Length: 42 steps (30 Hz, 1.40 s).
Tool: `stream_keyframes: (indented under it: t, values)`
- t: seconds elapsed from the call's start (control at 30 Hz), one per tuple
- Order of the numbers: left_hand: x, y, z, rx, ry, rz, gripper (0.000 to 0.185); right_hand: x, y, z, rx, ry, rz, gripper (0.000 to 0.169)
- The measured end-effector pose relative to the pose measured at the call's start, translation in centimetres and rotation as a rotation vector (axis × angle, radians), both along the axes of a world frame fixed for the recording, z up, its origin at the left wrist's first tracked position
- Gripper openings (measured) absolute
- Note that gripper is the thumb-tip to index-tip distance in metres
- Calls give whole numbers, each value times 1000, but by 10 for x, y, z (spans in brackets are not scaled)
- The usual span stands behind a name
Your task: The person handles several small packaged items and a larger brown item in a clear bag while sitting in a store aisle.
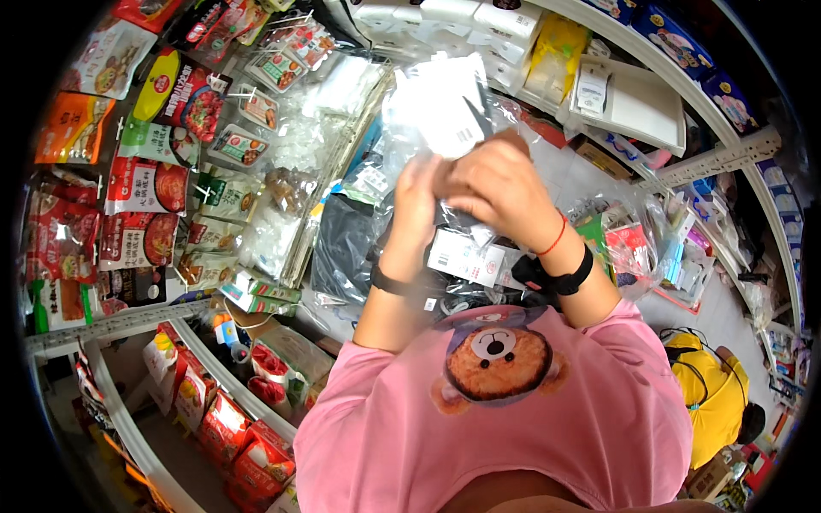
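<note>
In front of my chest, my left hand point(415, 202) and my right hand point(497, 186) are close together. Between and behind the fingers is a soft brown item point(518, 142); its left end meets my blurred left hand, while my right fingers curl over it. Just beyond the hands, a bright white packet point(442, 102) in clear plastic bears a barcode. Below the hands lie a white labelled card point(467, 256) and other packaged goods. Black plastic point(346, 247) spreads to the left of them. Motion blur and my fingers hide the brown item's shape.
Hanging food pouches point(144, 186) fill the left rack. Red boxes point(221, 426) stand on the lower left shelf. Beyond are white paper packs point(507, 25) and a white tray point(632, 106). A clear bag point(632, 237) of goods sits right. A person in yellow point(705, 397) is at lower right.
</note>
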<state>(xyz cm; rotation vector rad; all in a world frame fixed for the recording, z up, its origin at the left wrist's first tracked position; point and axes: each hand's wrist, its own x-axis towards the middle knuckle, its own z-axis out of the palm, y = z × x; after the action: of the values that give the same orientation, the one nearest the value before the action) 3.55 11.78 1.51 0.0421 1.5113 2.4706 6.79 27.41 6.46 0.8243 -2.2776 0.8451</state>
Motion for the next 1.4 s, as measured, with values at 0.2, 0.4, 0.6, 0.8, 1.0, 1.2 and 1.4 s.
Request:
stream_keyframes:
  t: [0.2, 0.4, 0.6, 0.8, 1.0, 1.2, 1.4]
  values:
    - [-12, -21, 1, 53, 33, 117, 29, 8, 20, -20, -175, -319, -64, 21]
    - [-10, -29, 3, -19, -7, -90, 33, -16, 53, -37, -609, -680, -262, 19]
    - [1, -17, 5, -236, 143, -212, 35, -14, 47, -40, -663, -815, -113, 25]
    - [-7, -23, -4, -269, -11, -97, 32, -11, 50, -39, -825, -612, -130, 23]
    - [-33, -44, -16, -49, 2, 227, 33, -4, 100, -52, -1097, -549, -106, 11]
    - [-33, -51, -14, -82, 27, 361, 27, 4, 109, -56, -866, -645, -163, 30]
    - [-4, -9, 12, -5, -65, -1, 39, -3, 45, -30, -604, -702, -24, 24]
